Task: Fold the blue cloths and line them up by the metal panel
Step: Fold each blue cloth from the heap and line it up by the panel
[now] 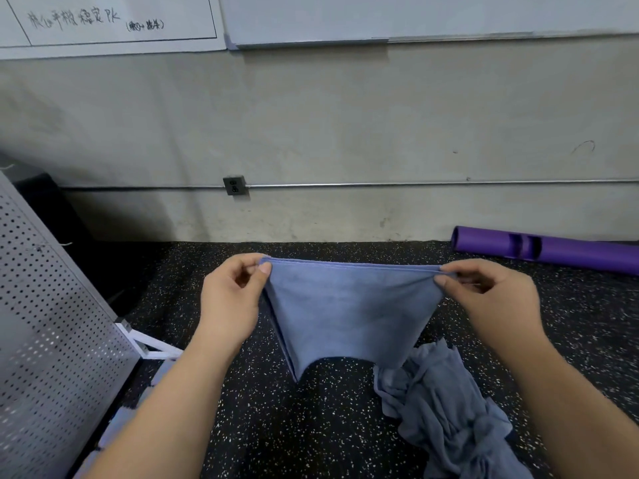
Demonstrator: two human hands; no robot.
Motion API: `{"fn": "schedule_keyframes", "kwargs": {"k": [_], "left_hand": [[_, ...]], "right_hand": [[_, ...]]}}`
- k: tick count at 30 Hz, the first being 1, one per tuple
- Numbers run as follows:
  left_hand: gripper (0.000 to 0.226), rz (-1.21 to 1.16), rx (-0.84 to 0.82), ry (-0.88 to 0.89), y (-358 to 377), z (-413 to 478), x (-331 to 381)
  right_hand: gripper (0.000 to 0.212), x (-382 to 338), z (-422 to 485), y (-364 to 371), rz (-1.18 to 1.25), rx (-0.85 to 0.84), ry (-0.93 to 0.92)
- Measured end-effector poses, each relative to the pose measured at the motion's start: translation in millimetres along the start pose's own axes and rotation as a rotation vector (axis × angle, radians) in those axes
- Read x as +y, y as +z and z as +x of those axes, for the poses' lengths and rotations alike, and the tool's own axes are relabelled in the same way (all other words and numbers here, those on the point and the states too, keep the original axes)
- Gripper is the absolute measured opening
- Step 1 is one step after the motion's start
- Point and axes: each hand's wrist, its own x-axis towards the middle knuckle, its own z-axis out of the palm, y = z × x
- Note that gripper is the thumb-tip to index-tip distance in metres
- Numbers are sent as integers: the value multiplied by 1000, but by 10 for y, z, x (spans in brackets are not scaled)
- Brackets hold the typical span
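Over speckled floor (328, 426), both hands pinch blue cloth (349, 312).

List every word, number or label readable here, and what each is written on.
"PK": handwritten on the white sheet on the wall, top left.
Chinese characters before it: too blurred to read surely.
Small bracketed note beside it: too small to read.
No text visible on the blue cloth, metal panel, purple tube or wall socket.

Both bare forearms are extended forward. The left grip (230, 299) and right grip (494, 295) are held level and apart, each pinched with thumb and forefinger on 1 top corner of the blue cloth (349, 305).
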Motion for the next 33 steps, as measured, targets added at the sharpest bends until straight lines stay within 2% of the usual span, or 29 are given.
{"fn": "schedule_keyframes", "kwargs": {"k": [5,10,15,26,33], "left_hand": [[5,126,-43,27,73,-45,12],[4,182,-53,13,149,-73,-19],[10,204,-32,14,173,-59,-51],[2,53,-10,11,202,-74,1],[7,59,-8,39,191,-80,27]], "right_hand": [[28,74,76,-99,91,-11,60],[6,129,92,-104,43,-36,116],[3,157,98,-105,141,-28,194],[18,177,121,-119,281,7,152],[20,176,120,-124,221,2,154]]}}
